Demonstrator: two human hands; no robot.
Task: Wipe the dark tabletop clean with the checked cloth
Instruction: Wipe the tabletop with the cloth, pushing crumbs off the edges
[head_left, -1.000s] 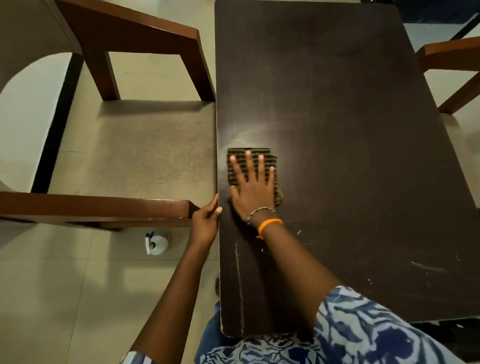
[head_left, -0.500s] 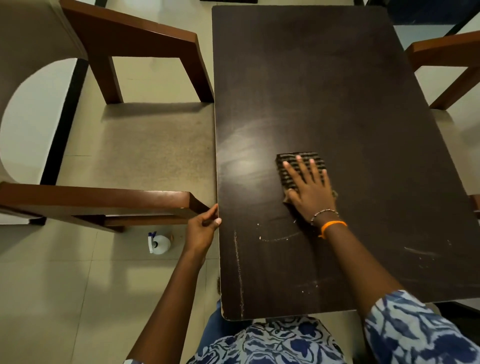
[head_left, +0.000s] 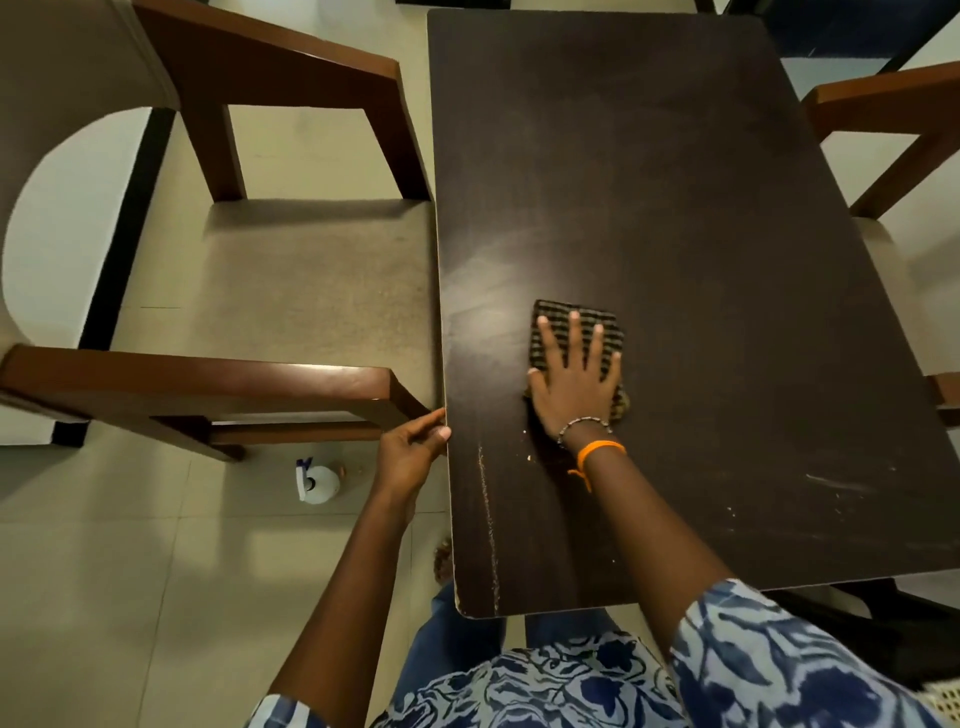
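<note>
Back toward the left edge of the table (head_left: 675, 182) slides the cloth (head_left: 597, 325), after it was nearer the middle a moment ago. On the floor by the chair (head_left: 208, 379) stands a small white bottle (head_left: 317, 483). The left hand (head_left: 410, 452) holds the table's left edge, fingers curled around it. The right hand (head_left: 576, 384) lies flat on the checked cloth with fingers spread wide, pressing it down. White streaks and crumbs show near the front edge.
</note>
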